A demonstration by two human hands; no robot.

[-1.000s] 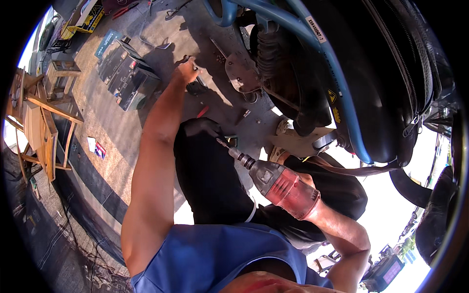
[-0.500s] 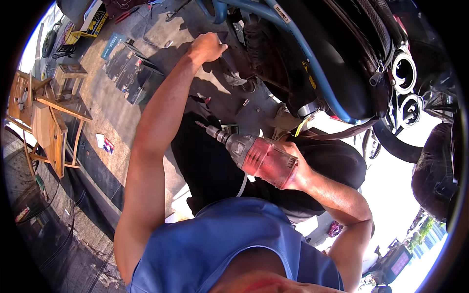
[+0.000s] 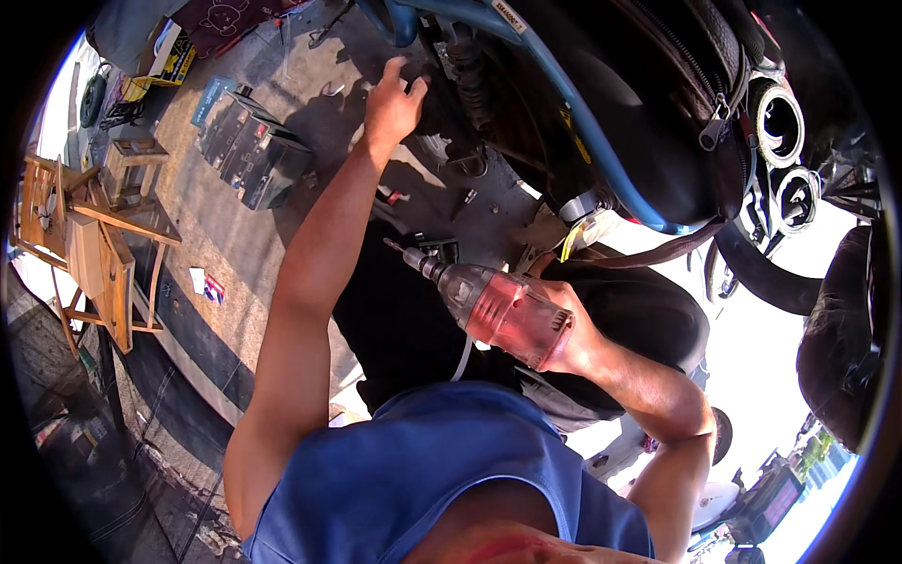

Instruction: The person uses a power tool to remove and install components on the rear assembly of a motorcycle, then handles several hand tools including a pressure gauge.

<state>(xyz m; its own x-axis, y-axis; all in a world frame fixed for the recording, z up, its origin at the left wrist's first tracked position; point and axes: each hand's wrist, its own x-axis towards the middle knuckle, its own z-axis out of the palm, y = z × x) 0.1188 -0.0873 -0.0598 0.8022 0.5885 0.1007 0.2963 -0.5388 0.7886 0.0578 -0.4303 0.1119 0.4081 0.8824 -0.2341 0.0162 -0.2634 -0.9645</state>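
Note:
My left hand is stretched up with its fingers apart, beside the dark spring shock under a blue tubular frame of a vehicle; whether it touches anything is not clear. A red and grey power drill with a bit in its chuck is gripped in my right hand, angled to the upper left over my black-trousered legs. A black seat or bag with a zipper bulges at the upper right.
Black batteries sit on the floor at the left, beside a broken wooden chair and small stool. A red-handled tool lies at the top left. Black tyres and silver rings crowd the right.
My left hand has moved upward and right, and its fingers have spread. The drill has risen in the picture, still in my right hand. The view has shifted, showing more silver rings at right.

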